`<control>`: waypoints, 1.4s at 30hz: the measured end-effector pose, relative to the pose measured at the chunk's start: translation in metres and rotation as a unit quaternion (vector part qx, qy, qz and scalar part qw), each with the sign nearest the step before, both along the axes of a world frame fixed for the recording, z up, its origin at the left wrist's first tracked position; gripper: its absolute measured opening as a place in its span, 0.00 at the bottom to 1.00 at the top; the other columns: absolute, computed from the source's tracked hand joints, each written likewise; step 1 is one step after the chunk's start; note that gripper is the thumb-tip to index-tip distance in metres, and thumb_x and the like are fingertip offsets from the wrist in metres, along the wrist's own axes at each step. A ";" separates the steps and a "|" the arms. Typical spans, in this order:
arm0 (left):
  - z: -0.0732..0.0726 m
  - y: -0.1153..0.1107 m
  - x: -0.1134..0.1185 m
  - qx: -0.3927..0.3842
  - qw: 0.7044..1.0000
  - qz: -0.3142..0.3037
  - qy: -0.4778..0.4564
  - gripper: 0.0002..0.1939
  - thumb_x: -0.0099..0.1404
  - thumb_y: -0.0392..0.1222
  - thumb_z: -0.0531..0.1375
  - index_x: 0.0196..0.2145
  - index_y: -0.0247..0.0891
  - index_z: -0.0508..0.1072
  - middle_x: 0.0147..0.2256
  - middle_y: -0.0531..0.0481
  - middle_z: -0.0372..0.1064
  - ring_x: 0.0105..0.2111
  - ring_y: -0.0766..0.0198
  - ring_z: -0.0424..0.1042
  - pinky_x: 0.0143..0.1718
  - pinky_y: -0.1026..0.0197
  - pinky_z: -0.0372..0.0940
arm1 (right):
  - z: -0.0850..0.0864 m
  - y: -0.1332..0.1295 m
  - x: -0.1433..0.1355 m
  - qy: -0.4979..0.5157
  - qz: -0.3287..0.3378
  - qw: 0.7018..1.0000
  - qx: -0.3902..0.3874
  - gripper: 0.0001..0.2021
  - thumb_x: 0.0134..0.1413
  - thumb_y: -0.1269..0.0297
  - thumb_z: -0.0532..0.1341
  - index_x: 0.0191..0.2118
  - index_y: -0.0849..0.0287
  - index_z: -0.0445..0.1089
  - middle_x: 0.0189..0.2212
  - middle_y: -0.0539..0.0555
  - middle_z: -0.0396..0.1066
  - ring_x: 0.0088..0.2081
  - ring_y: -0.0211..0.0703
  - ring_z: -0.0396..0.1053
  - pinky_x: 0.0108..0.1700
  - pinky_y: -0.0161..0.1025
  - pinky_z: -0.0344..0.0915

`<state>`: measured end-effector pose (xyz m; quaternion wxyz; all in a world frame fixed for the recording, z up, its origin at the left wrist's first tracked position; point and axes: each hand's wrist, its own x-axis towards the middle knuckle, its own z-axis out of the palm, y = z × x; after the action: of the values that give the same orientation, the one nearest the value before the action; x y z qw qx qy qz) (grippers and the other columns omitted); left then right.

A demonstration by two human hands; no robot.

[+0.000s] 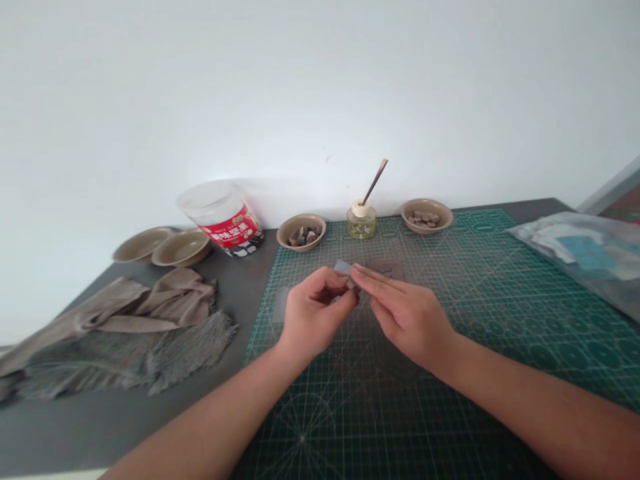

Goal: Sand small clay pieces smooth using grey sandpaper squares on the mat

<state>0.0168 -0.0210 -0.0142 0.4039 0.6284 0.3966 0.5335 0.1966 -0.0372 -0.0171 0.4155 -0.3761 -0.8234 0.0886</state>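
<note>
Both hands meet above the green cutting mat [320, 400]. Between thumb and curled fingers, my left hand [313, 310] pinches a small brownish piece, mostly covered by the fingertips. My right hand [413, 320] has its fingers pressed together over a small grey sheet [343, 267] that looks like sandpaper, held against that piece. Beneath and behind the hands, a brownish sheet [393, 269] with dark marks lies on the mat. A pale grey sheet [280, 307] is left of my left hand.
Along the wall stand a bowl of rough dark chunks [301, 247], a glass bottle [361, 223] with a stick, and a bowl of smoother brown pieces [427, 228]. Leftward are a plastic tub [233, 230], two bowls [183, 250] and crumpled cloths [150, 320]. A plastic bag [585, 247] lies right.
</note>
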 end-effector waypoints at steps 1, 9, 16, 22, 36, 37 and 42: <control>0.000 0.000 0.000 0.000 1.000 -0.009 -0.018 0.11 0.59 0.34 0.67 0.26 0.38 0.68 0.30 0.50 0.73 0.31 0.64 0.73 0.33 0.61 0.69 | -0.001 0.002 0.001 0.007 -0.012 1.000 -0.017 0.24 0.66 0.75 0.53 0.64 0.55 0.65 0.61 0.54 0.69 0.60 0.43 0.70 0.62 0.43 0.68; -0.002 0.005 -0.001 0.022 0.998 -0.039 -0.039 0.11 0.58 0.28 0.65 0.30 0.38 0.67 0.32 0.52 0.71 0.32 0.66 0.72 0.35 0.62 0.68 | -0.002 0.008 0.002 0.053 -0.044 0.996 -0.051 0.22 0.64 0.76 0.54 0.61 0.58 0.69 0.59 0.53 0.71 0.59 0.42 0.70 0.63 0.41 0.66; -0.001 0.009 0.000 0.053 0.999 -0.005 -0.001 0.06 0.61 0.32 0.67 0.31 0.37 0.72 0.29 0.55 0.68 0.30 0.69 0.68 0.33 0.66 0.65 | 0.002 -0.002 -0.003 0.048 -0.018 0.999 -0.010 0.24 0.66 0.77 0.53 0.65 0.58 0.65 0.63 0.53 0.67 0.62 0.40 0.67 0.65 0.39 0.63; -0.002 0.007 -0.002 0.025 0.998 0.021 0.056 0.05 0.61 0.32 0.65 0.31 0.38 0.72 0.27 0.56 0.68 0.27 0.70 0.66 0.30 0.66 0.63 | 0.001 -0.005 -0.005 0.021 0.006 1.000 0.002 0.25 0.67 0.75 0.52 0.67 0.57 0.62 0.65 0.55 0.64 0.64 0.41 0.64 0.65 0.41 0.64; -0.001 0.005 0.004 -0.007 0.996 -0.048 -0.070 0.12 0.60 0.30 0.65 0.27 0.38 0.64 0.28 0.55 0.66 0.28 0.68 0.67 0.31 0.64 0.64 | -0.001 -0.006 -0.009 0.043 0.000 0.999 -0.024 0.26 0.66 0.76 0.52 0.67 0.56 0.61 0.64 0.54 0.64 0.63 0.41 0.65 0.66 0.42 0.63; -0.001 0.005 0.005 -0.003 0.996 -0.054 -0.076 0.13 0.60 0.29 0.65 0.26 0.38 0.63 0.27 0.55 0.66 0.29 0.69 0.67 0.31 0.65 0.64 | -0.001 -0.007 -0.009 0.040 0.004 0.999 -0.017 0.26 0.66 0.76 0.52 0.67 0.57 0.61 0.64 0.55 0.64 0.64 0.42 0.64 0.66 0.42 0.63; 0.001 0.002 0.004 -0.009 0.995 -0.059 -0.077 0.13 0.61 0.30 0.65 0.27 0.38 0.63 0.30 0.54 0.69 0.31 0.68 0.69 0.33 0.64 0.65 | 0.000 -0.005 -0.006 0.018 -0.004 1.000 0.010 0.25 0.67 0.76 0.52 0.67 0.60 0.62 0.63 0.57 0.65 0.63 0.41 0.66 0.65 0.41 0.65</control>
<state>0.0205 -0.0189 -0.0136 0.4694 0.6039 0.3313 0.5525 0.1906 -0.0423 -0.0169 0.4342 -0.3737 -0.8153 0.0850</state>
